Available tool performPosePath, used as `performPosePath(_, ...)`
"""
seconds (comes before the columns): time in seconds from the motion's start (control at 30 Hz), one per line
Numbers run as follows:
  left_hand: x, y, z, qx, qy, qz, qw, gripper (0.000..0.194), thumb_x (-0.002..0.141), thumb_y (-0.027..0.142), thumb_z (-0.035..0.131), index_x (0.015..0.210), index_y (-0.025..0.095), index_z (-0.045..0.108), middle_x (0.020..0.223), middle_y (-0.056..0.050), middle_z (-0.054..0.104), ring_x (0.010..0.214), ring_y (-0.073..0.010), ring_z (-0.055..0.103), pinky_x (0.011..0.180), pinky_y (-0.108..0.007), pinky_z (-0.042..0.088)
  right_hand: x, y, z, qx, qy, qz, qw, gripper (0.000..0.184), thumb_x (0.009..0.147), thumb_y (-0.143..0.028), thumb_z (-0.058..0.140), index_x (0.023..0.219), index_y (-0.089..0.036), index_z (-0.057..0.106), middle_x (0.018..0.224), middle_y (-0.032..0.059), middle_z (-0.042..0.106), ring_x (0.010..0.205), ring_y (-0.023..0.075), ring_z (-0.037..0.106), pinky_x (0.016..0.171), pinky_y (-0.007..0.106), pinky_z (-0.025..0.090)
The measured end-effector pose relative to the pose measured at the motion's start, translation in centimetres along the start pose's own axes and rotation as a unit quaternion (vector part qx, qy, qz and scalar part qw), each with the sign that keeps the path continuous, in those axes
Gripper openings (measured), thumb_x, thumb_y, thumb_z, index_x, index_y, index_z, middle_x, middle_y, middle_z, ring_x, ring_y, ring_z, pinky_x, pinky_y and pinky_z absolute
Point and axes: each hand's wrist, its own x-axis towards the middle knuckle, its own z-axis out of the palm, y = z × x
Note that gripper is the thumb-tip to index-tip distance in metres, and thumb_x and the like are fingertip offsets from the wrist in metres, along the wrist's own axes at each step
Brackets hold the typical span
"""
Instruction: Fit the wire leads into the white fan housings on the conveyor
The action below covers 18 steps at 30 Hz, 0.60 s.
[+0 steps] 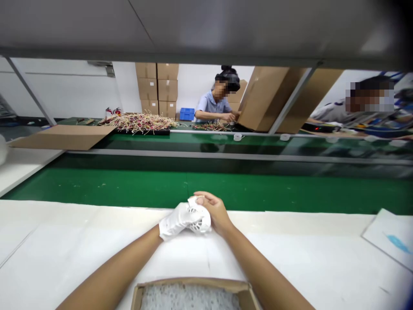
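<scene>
My left hand (174, 219), in a white glove, and my bare right hand (218, 215) meet above the white table (129, 249), close to its far edge. Between them is a white part with openwork slots (197, 218), curved in outline. Right-hand fingers wrap round its upper right side, the thumb lying on top. The left fingers are mostly hidden behind glove and part, white against white, but the hand is closed about it. Just below my forearms stands an open cardboard box (193, 281) filled with pale, translucent material too blurred to name.
A green conveyor belt (129, 183) runs across beyond the table. Behind it lie a heap of wires (142, 122) and a cardboard sheet (67, 137). Two co-workers sit opposite, one (213, 105) handling wires. A shelf (193, 34) hangs overhead; a white sheet (387, 237) lies right.
</scene>
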Motion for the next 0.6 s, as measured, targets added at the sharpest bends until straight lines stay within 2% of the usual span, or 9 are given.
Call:
performPosePath(0.17, 0.8, 0.2, -0.4, -0.087, 0.080, 0.039, 0.992, 0.032, 0.079, 0.038, 0.051, 0.100, 0.013, 0.051, 0.094, -0.009, 0.060, 0.086, -0.0208, 0.057, 0.069, -0.033, 0.047, 0.7, 0.1, -0.7, 0.053, 0.064, -0.025, 0.996, 0.023, 0.063, -0.037, 0.065, 0.080, -0.020, 0.064, 0.079, 0.0034, 0.069, 0.075, 0.0171, 0.062, 0.067, 0.028, 0.048)
performPosePath(0.27, 1.0, 0.7, -1.1, -0.135, 0.119, 0.052, 0.982, 0.030, 0.083, 0.035, 0.043, 0.106, 0.016, 0.047, 0.104, -0.008, 0.057, 0.098, -0.0222, 0.053, 0.079, -0.037, 0.044, -0.4, -1.9, -1.1, -0.060, 0.128, -0.071, 0.987, 0.017, 0.065, -0.033, 0.064, 0.075, -0.020, 0.063, 0.077, 0.0026, 0.068, 0.075, 0.0161, 0.061, 0.064, 0.026, 0.047)
performPosePath(0.33, 1.2, 0.9, -1.3, -0.155, 0.132, 0.055, 0.977, 0.029, 0.084, 0.028, 0.041, 0.109, 0.014, 0.044, 0.109, -0.009, 0.055, 0.103, -0.0229, 0.050, 0.084, -0.041, 0.041, -2.3, -4.3, -0.6, -0.151, 0.117, -0.128, 0.973, 0.014, 0.068, -0.030, 0.062, 0.078, -0.019, 0.063, 0.077, 0.0021, 0.067, 0.073, 0.0149, 0.061, 0.062, 0.025, 0.046)
performPosePath(0.4, 1.3, 1.0, -1.3, -0.167, 0.136, 0.048, 0.975, 0.027, 0.082, 0.020, 0.042, 0.108, 0.011, 0.045, 0.111, -0.011, 0.054, 0.106, -0.0237, 0.047, 0.086, -0.042, 0.040, -5.2, -7.1, 0.6, -0.224, 0.040, -0.149, 0.962, 0.012, 0.074, -0.029, 0.057, 0.076, -0.019, 0.063, 0.072, 0.0015, 0.066, 0.066, 0.0141, 0.060, 0.059, 0.025, 0.046)
performPosePath(0.43, 1.4, 1.0, -1.3, -0.169, 0.135, 0.042, 0.975, 0.026, 0.081, 0.017, 0.043, 0.107, 0.011, 0.047, 0.110, -0.011, 0.055, 0.106, -0.0239, 0.047, 0.088, -0.043, 0.039, -6.8, -8.3, 1.4, -0.270, -0.026, -0.141, 0.952, 0.012, 0.075, -0.029, 0.055, 0.075, -0.020, 0.063, 0.070, 0.0011, 0.065, 0.064, 0.0143, 0.059, 0.058, 0.025, 0.046)
performPosePath(0.47, 1.4, 1.0, -1.2, -0.170, 0.133, 0.035, 0.976, 0.026, 0.080, 0.017, 0.045, 0.105, 0.013, 0.048, 0.109, -0.011, 0.055, 0.107, -0.0240, 0.046, 0.089, -0.042, 0.038, -8.5, -9.1, 2.2, -0.319, -0.118, -0.116, 0.933, 0.012, 0.075, -0.028, 0.055, 0.075, -0.021, 0.064, 0.070, 0.0009, 0.065, 0.065, 0.0148, 0.059, 0.059, 0.026, 0.046)
performPosePath(0.53, 1.5, 0.9, -1.3, -0.171, 0.129, 0.022, 0.977, 0.025, 0.079, 0.021, 0.050, 0.103, 0.018, 0.051, 0.106, -0.009, 0.057, 0.107, -0.0235, 0.046, 0.091, -0.042, 0.037, -11.7, -9.5, 3.7, -0.404, -0.288, -0.062, 0.866, 0.012, 0.074, -0.027, 0.057, 0.084, -0.024, 0.064, 0.080, 0.0006, 0.067, 0.070, 0.0162, 0.060, 0.063, 0.026, 0.047)
performPosePath(0.57, 1.5, 0.9, -1.4, -0.172, 0.129, 0.017, 0.976, 0.025, 0.078, 0.025, 0.051, 0.102, 0.020, 0.051, 0.105, -0.007, 0.058, 0.107, -0.0230, 0.046, 0.092, -0.041, 0.037, -13.0, -9.1, 4.2, -0.445, -0.337, -0.046, 0.828, 0.015, 0.073, -0.025, 0.058, 0.087, -0.025, 0.064, 0.086, 0.0011, 0.066, 0.074, 0.0172, 0.060, 0.064, 0.027, 0.046)
performPosePath(0.6, 1.6, 0.9, -1.6, -0.176, 0.130, 0.013, 0.976, 0.025, 0.078, 0.029, 0.052, 0.102, 0.021, 0.051, 0.103, -0.006, 0.059, 0.106, -0.0223, 0.047, 0.092, -0.041, 0.036, -14.0, -8.4, 4.6, -0.485, -0.359, -0.046, 0.796, 0.015, 0.073, -0.022, 0.059, 0.086, -0.024, 0.064, 0.087, 0.0017, 0.066, 0.075, 0.0176, 0.060, 0.063, 0.026, 0.046)
